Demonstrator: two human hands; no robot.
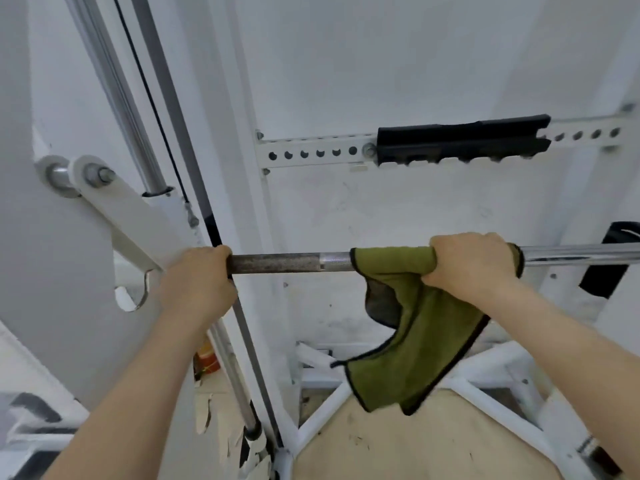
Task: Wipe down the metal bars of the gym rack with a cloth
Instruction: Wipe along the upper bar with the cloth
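Note:
A horizontal metal barbell bar point(291, 263) crosses the middle of the view; its left part is dark and rough, its right part point(571, 255) is shiny chrome. My left hand point(199, 275) is closed around the bar's left end beside the white rack upright. My right hand point(474, 263) grips a green cloth point(412, 344) wrapped over the bar, and the rest of the cloth hangs loose below it.
A white perforated crossbar point(311, 153) with a black pad point(460, 140) runs behind the bar. Chrome guide rods point(131, 109) and a black cable slope down at the left. A white hook bracket point(135, 299) sits left of my left hand. White base frame point(322, 410) and a tan board lie below.

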